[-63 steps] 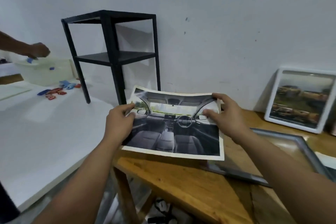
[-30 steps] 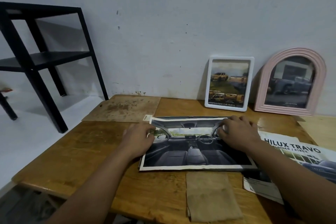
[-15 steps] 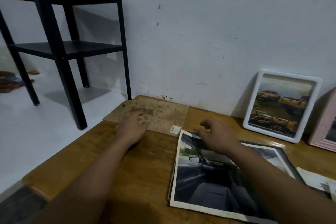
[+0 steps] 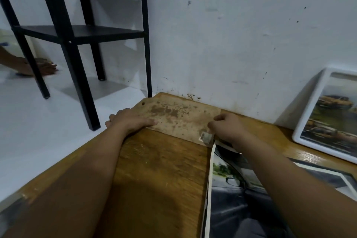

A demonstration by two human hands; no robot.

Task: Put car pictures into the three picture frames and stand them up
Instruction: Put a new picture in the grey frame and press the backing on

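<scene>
Head view, angled down, close over table (image 4: 158, 170)

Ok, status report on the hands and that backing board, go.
Left hand flat on backing board, fingers over its left edge. Right hand curled at its right corner. Car picture lies beside. Nothing blocking.

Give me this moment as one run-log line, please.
left hand: flat on backing board | right hand: at board's corner | car print: on table

Both forearms bare, no sleeves, watch or rings visible.
</scene>
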